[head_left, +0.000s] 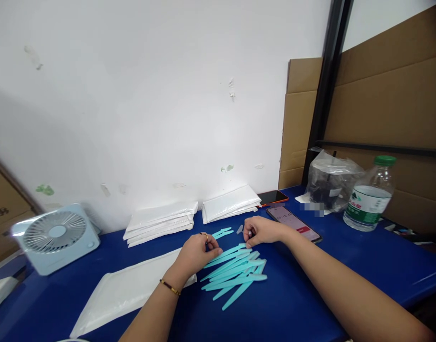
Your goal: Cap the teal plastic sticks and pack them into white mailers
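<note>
The pile of turquoise sticks (235,284) lies fanned on the blue worktop (292,299), the sticks overlapping and slanting across one another. At its far edge are both hands. The left hand (197,253) has its grip nearly closed, thumb and fingers curled in close by the lower end of the uppermost stick; whether it pinches that stick or merely rests there, I cannot tell. The right hand (262,231) is bent, its grip drawn narrow, with fingertips at the upper end of the same stick; a firm hold cannot be made out either.

Just beyond the pile lie a few more turquoise sticks (223,232) and a small greyish piece (240,229). Left of the pile is a flat white packet (121,289), partly under the left forearm. Farther beyond the pile stand two stacks of white packets, a left stack (161,221) and a right stack (232,204). Right of the pile are a lit phone (292,222) and, farther out, a green-capped bottle (368,204). Well left of the pile stands a pale blue fan (57,232).
</note>
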Available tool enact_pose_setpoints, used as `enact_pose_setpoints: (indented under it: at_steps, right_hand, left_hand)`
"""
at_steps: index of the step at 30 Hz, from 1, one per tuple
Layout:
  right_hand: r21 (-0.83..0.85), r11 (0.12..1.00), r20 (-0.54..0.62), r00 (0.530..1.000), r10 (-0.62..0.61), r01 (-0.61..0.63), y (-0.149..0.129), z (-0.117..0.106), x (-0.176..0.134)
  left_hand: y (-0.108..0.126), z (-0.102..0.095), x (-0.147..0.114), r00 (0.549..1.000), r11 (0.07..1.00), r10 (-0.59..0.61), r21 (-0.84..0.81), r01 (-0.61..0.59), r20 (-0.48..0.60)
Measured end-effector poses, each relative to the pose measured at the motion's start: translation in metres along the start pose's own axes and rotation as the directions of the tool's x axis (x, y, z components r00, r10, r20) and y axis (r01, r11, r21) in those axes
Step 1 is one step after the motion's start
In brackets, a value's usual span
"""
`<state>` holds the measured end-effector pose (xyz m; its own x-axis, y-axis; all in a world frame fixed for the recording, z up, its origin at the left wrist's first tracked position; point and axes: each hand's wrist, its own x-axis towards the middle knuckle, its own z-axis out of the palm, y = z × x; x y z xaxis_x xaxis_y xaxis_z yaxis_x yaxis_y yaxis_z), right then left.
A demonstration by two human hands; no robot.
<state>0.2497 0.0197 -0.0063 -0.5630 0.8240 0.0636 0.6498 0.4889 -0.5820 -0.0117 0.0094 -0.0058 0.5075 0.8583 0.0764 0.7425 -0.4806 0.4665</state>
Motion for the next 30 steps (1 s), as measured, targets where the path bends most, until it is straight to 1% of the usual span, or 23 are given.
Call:
enact_pose_setpoints:
  at_steps: [3, 5, 6, 8, 10, 11, 12, 14, 16, 19, 21, 24, 27, 30]
  right_hand:
    - [0.013, 1.000, 0.024, 1.000, -0.015, 0.015, -0.004, 0.004, 0.001]
    - [0.030, 0.999, 0.008, 1.000, -0.018, 0.018, -0.003, 0.004, 0.002]
    - [0.032, 0.999, -0.015, 1.000, -0.009, 0.010, 0.000, 0.004, 0.003]
    - [0.027, 0.998, -0.088, 0.995, 0.051, -0.049, 0.007, 0.003, 0.004]
    - [0.015, 0.991, -0.171, 0.976, 0.133, -0.132, 0.013, 0.001, 0.006]
    - [0.007, 0.988, -0.216, 0.964, 0.153, -0.155, 0.015, 0.000, 0.006]
    - [-0.002, 0.988, -0.258, 0.954, 0.151, -0.157, 0.016, 0.000, 0.006]
    - [-0.013, 0.994, -0.309, 0.946, 0.099, -0.108, 0.012, 0.000, 0.006]
    - [-0.006, 0.998, -0.302, 0.952, 0.050, -0.055, 0.005, 0.003, 0.006]
    - [0.004, 1.000, -0.230, 0.973, 0.025, -0.025, -0.007, 0.012, 0.008]
    - [-0.004, 1.000, -0.210, 0.978, 0.017, -0.018, -0.011, 0.018, 0.010]
    - [-0.012, 1.000, -0.167, 0.986, 0.018, -0.020, -0.013, 0.025, 0.013]
    - [0.003, 0.999, -0.140, 0.990, 0.032, -0.032, -0.014, 0.026, 0.013]
    - [-0.001, 1.000, -0.141, 0.990, -0.010, 0.010, -0.015, 0.023, 0.012]
  left_hand:
    - [0.004, 0.005, 0.000, 0.995, 0.999, -0.027, -0.028, 0.030, 0.092]
    - [0.001, 0.006, 0.001, 0.994, 0.998, -0.059, -0.005, 0.060, 0.092]
    - [-0.001, 0.005, 0.002, 0.995, 0.998, -0.070, 0.015, 0.069, 0.073]
    - [-0.008, 0.002, 0.004, 0.996, 0.994, -0.092, 0.055, 0.092, 0.006]
    - [-0.015, -0.002, 0.005, 0.992, 0.990, -0.118, 0.071, 0.121, -0.045]
    - [-0.018, -0.004, 0.005, 0.990, 0.989, -0.127, 0.066, 0.131, -0.062]
    - [-0.020, -0.006, 0.005, 0.989, 0.989, -0.129, 0.059, 0.133, -0.076]
    - [-0.020, -0.008, 0.004, 0.989, 0.991, -0.113, 0.056, 0.119, -0.101]
    - [-0.016, -0.008, 0.003, 0.992, 0.994, -0.068, 0.073, 0.076, -0.109]
    - [-0.008, -0.004, 0.002, 0.998, 0.995, -0.016, 0.099, 0.022, -0.064]
    - [-0.005, -0.001, 0.002, 0.999, 0.995, -0.034, 0.097, 0.038, -0.039]
    - [-0.003, 0.003, 0.004, 0.995, 0.992, -0.093, 0.081, 0.094, -0.023]
    - [-0.003, 0.005, 0.004, 0.993, 0.991, -0.103, 0.081, 0.107, -0.052]
    - [-0.003, 0.006, 0.005, 0.991, 0.991, -0.103, 0.076, 0.110, -0.088]
